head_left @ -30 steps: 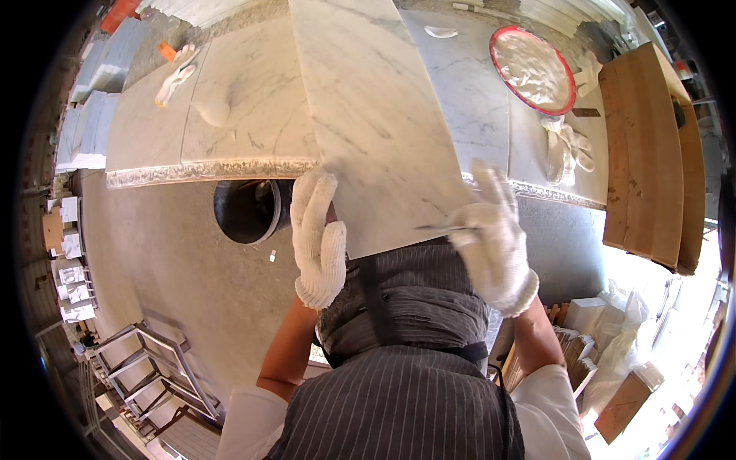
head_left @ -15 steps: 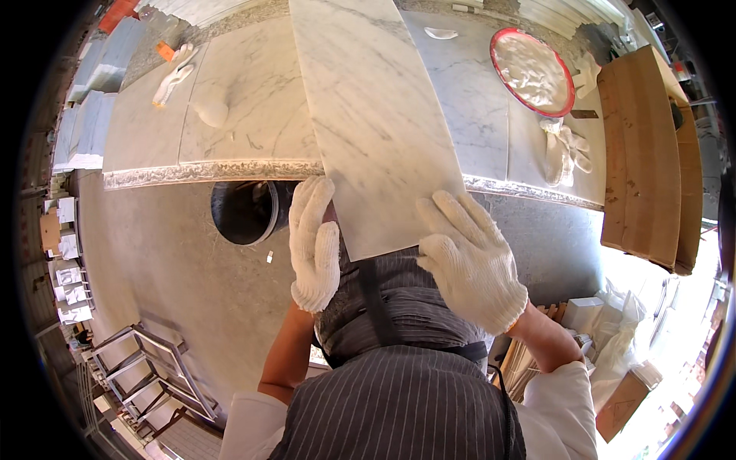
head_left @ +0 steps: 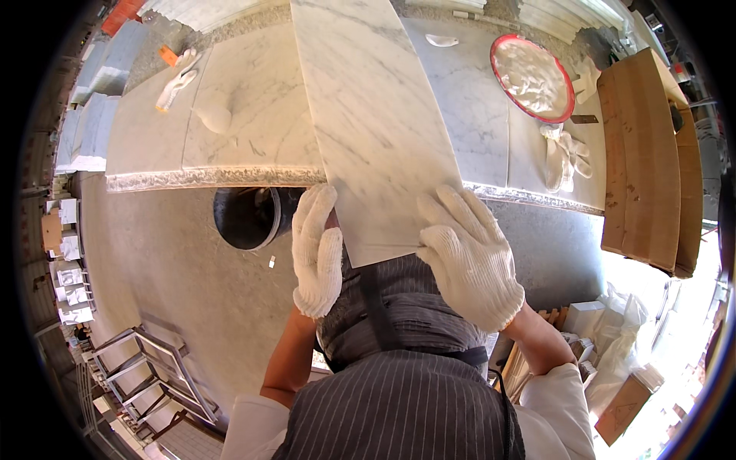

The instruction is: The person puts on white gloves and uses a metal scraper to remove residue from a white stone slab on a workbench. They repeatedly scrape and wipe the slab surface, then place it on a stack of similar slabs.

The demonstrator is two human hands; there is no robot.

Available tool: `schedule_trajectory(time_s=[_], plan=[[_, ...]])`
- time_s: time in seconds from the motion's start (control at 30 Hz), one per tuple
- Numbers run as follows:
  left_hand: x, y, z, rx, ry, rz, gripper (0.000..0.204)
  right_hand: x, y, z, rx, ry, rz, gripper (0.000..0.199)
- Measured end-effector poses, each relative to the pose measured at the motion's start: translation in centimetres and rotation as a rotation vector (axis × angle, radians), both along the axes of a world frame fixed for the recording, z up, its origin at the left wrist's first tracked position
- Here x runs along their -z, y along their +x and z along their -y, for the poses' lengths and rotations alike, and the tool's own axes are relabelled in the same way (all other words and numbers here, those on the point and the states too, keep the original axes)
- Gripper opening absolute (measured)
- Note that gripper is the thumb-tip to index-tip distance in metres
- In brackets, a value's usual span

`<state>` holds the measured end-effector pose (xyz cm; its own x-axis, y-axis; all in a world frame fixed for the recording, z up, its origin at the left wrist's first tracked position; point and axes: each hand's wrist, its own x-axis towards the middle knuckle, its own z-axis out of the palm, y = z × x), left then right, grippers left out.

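Observation:
A long white marble slab (head_left: 387, 146) with grey veins lies across the worktable, its near end jutting past the table edge toward my body. My left hand (head_left: 317, 253), in a white knit glove, is closed at the slab's left edge near that end. At the right edge, my gloved right hand (head_left: 471, 257) grips with its fingers lying over the top face; whatever is under the slab is hidden. Flat marble pieces (head_left: 261, 100) cover the tabletop on both sides of the slab.
A red-rimmed basin (head_left: 533, 80) of whitish paste stands at the right, with loose gloves (head_left: 565, 157) and a cardboard box (head_left: 640, 161) nearby. Another glove (head_left: 176, 80) lies far left. Below the table edge are a black bucket (head_left: 247, 217) and a metal frame (head_left: 157, 372).
The view has shifted slightly, so the table appears a little lower. Both hands stay at the slab's edges, with no clear movement of the slab along the table.

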<state>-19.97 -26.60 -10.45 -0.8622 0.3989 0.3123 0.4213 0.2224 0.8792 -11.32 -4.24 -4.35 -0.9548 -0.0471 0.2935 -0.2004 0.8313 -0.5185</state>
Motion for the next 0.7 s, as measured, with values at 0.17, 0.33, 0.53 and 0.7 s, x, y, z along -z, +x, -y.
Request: schedule_trajectory(time_s=[0.17, 0.33, 0.53, 0.7], plan=[[-0.2, -0.2, -0.1, 0.009, -0.042, -0.050, 0.045, 0.0, -0.9, 0.1, 0.018, -0.012, -0.026, 0.020], [0.1, 0.0, 0.0, -0.002, -0.035, -0.024, 0.045, -0.1, -0.5, 0.2, 0.001, -0.001, -0.026, 0.020], [0.5, 0.2, 0.2, -0.021, -0.021, 0.058, 0.045, -1.0, 0.5, 0.7, -0.002, -0.014, 0.029, 0.021], [0.1, 0.3, 0.0, -0.031, -0.023, 0.070, 0.045, -1.3, 1.0, 0.6, -0.035, -0.027, 0.024, 0.020]])
